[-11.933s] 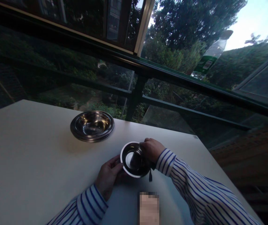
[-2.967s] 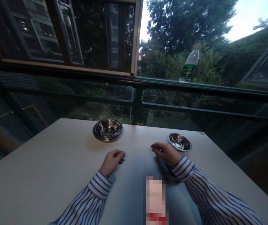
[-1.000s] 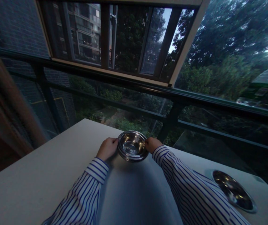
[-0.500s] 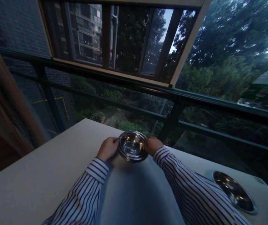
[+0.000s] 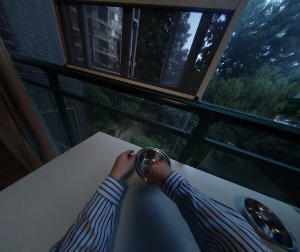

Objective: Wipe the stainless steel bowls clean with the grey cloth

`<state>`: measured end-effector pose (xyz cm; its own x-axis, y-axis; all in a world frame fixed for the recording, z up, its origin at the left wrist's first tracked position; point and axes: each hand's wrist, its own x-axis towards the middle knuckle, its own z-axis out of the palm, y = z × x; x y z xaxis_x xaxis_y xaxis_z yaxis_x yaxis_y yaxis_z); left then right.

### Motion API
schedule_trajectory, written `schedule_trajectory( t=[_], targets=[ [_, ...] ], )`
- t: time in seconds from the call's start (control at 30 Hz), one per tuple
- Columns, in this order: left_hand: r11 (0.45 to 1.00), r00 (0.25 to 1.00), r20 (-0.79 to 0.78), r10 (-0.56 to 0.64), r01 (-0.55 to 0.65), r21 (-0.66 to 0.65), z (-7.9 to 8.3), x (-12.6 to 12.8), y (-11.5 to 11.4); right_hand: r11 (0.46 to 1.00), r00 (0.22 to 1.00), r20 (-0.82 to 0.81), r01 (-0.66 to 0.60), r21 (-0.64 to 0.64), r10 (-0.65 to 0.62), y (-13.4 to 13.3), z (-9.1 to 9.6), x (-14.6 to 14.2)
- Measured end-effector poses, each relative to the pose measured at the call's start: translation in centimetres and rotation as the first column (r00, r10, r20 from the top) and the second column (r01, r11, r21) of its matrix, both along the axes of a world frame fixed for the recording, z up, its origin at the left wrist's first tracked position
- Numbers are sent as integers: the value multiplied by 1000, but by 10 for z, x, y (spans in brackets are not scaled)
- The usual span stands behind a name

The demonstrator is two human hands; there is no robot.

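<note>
A stack of round, shiny silver metal bowls (image 5: 152, 154) sat near the far edge of the flat white table (image 5: 55, 189), between the person's two hands. The left hand (image 5: 122, 165), below it a blue-and-white striped cuff (image 5: 111, 190), was at the stack's left rim with its fingers curled; whether it pinched the metal, I could not tell. The right hand (image 5: 158, 173) reached over the near right side, its bent fingers at the near rim (the tips were partly hidden, so their grip was unclear too). Well apart, to the right, lay another round silver metal bowl (image 5: 269, 223).
</note>
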<state>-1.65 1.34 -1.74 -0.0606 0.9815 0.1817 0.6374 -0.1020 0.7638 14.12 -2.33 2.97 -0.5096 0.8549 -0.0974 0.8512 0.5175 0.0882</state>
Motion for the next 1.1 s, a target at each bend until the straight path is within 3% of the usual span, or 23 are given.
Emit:
schedule_trajectory(
  t=[0.33, 0.67, 0.87, 1.1],
  targets=[
    [1000, 999, 53, -9, 8, 13, -1, 1, -1, 1000, 1000, 24, 3, 12, -4, -3, 3, -5],
    [995, 980, 173, -96, 96, 7, -4, 4, -1, 998, 999, -31, -15, 69, 17, -3, 11, -1],
    [988, 923, 353, -151, 157, 13, -2, 16, -3, 995, 994, -107, 2, 102, 9, -3, 6, 1],
    [981, 808, 580, -99, 177, -79, 9, 22, -9, 992, 958, -275, 105, 66, -83, 4, 1, 22]
  ],
)
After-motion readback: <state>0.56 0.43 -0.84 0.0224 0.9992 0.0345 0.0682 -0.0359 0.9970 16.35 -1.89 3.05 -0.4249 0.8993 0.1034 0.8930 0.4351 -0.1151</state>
